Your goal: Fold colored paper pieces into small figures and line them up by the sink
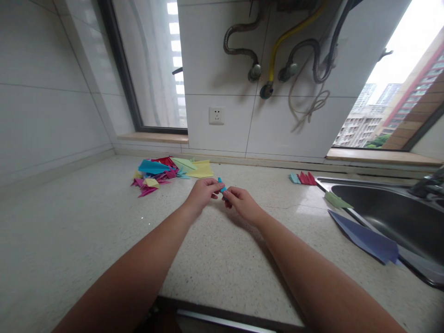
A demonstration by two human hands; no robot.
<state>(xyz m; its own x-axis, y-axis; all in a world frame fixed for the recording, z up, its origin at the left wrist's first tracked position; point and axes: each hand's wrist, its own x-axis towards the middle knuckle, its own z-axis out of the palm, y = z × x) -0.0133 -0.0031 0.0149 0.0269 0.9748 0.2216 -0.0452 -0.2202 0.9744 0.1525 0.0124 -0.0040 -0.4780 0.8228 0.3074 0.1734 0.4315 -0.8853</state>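
Note:
A small piece of folded blue paper (222, 186) is held between both hands, above the middle of the speckled counter. My left hand (204, 190) pinches its upper left end between thumb and fingers. From the other side, my right hand (242, 201) grips its lower end, with the fingers curled around it. Much of the paper is hidden by the fingertips, so its full shape cannot be made out. Beyond my left hand lies a pile of folded coloured papers, among them a blue one (154, 167) and a yellow one (200, 169).
To the right, a steel sink (357, 210) is set into the counter (222, 259). Beside its rim lie a purple folded paper (364, 236) and a green one (337, 200). Small red folded papers (307, 178) sit near the wall. A socket (216, 116) and pipes are on the tiles.

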